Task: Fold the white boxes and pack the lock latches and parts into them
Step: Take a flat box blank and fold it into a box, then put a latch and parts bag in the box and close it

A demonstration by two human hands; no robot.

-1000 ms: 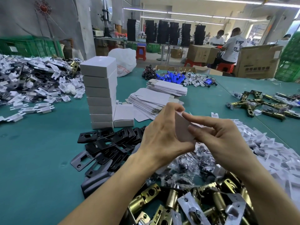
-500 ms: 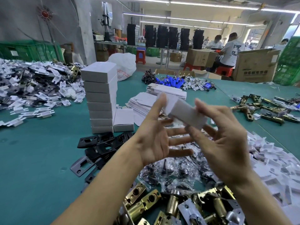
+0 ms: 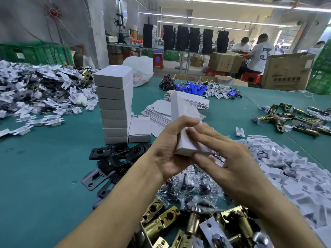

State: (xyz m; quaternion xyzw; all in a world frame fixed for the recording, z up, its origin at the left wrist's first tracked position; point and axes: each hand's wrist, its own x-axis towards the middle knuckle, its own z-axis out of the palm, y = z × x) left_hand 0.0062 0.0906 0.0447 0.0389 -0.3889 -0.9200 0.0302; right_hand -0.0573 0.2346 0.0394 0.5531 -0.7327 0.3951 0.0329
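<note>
Left-hand grip on plain white box

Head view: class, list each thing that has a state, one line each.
box, folded into shape, held in the air.
left hand, grips the box.
right hand, straight fingers press on the box.
stack of boxes, folded, closed, upright.
flat boxes, unfolded, piled.
latches, loose in a heap, unpacked.

Long white light tubes on the ceiling, far behind the tall stack of white cardboard boxes, make the room bright. Shadows on the flat green table top beside the stack are soft. The right hand looks smeary, and things at the edges look bent
</note>
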